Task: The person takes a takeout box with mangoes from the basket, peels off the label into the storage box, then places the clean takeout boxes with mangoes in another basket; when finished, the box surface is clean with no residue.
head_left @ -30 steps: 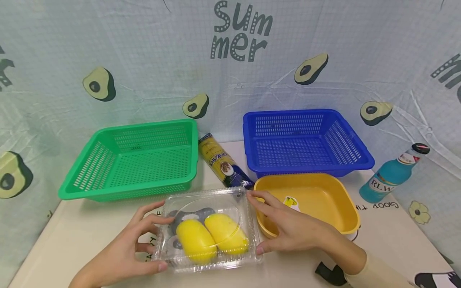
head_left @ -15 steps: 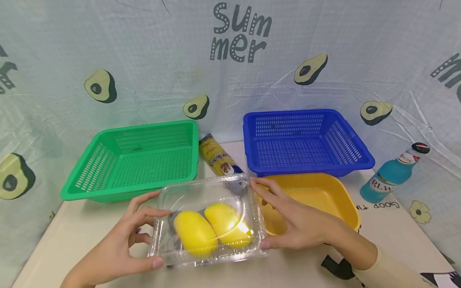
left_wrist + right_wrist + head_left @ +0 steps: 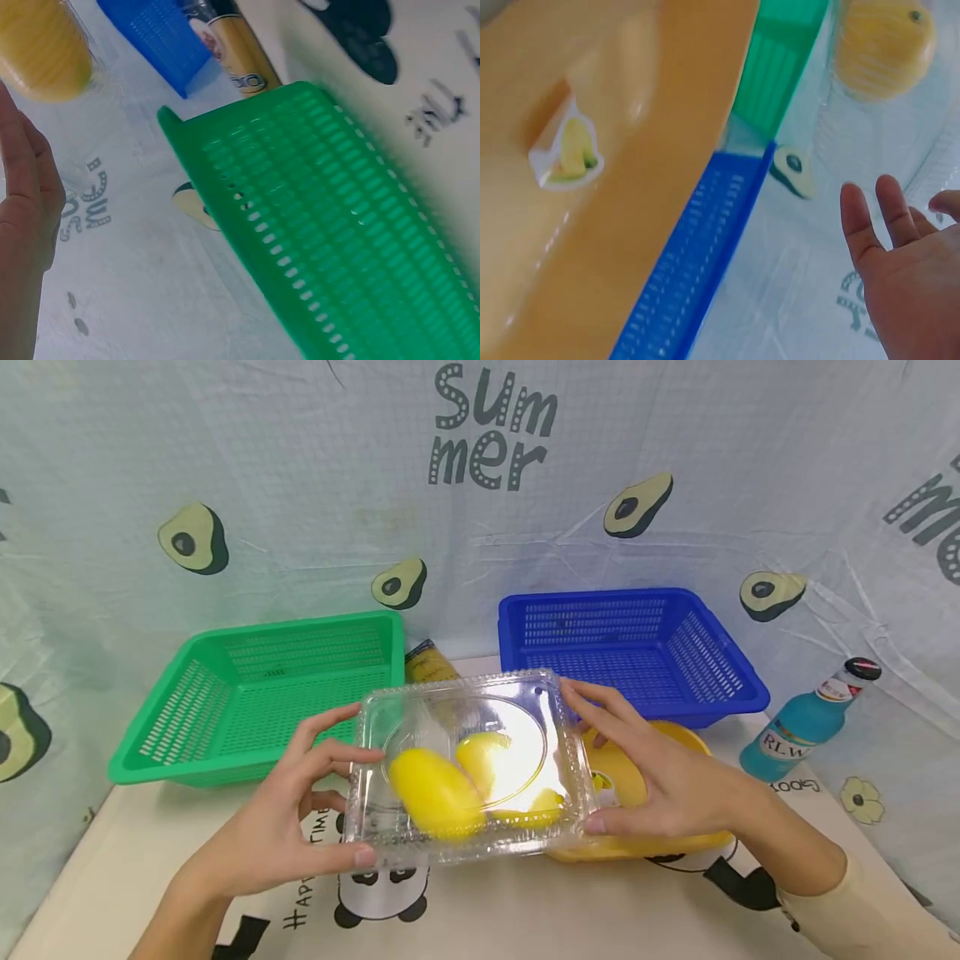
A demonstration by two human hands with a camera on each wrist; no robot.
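Observation:
A clear plastic clamshell box (image 3: 420, 714), tilted and lifted off the table, is held between my two hands. Two yellow mangoes (image 3: 435, 795) lie inside it, one partly washed out by glare on the lid. My left hand (image 3: 281, 818) grips the left edge, thumb at the near corner and fingers at the side. On the opposite edge my right hand (image 3: 660, 777) holds the box likewise. In the left wrist view a mango (image 3: 45, 52) shows through the plastic; the right wrist view has one too, beyond the right fingers.
A green basket (image 3: 300, 710) stands back left, a blue basket (image 3: 615, 672) back right. A yellow basin (image 3: 690, 739) sits partly behind the right hand. At far right stands a blue bottle (image 3: 802, 727). A yellow packet (image 3: 431, 664) is partly covered by the box.
Both hands have raised the box from near the table, moving it up and slightly right. It now covers more of the packet and overlaps the basin's left side.

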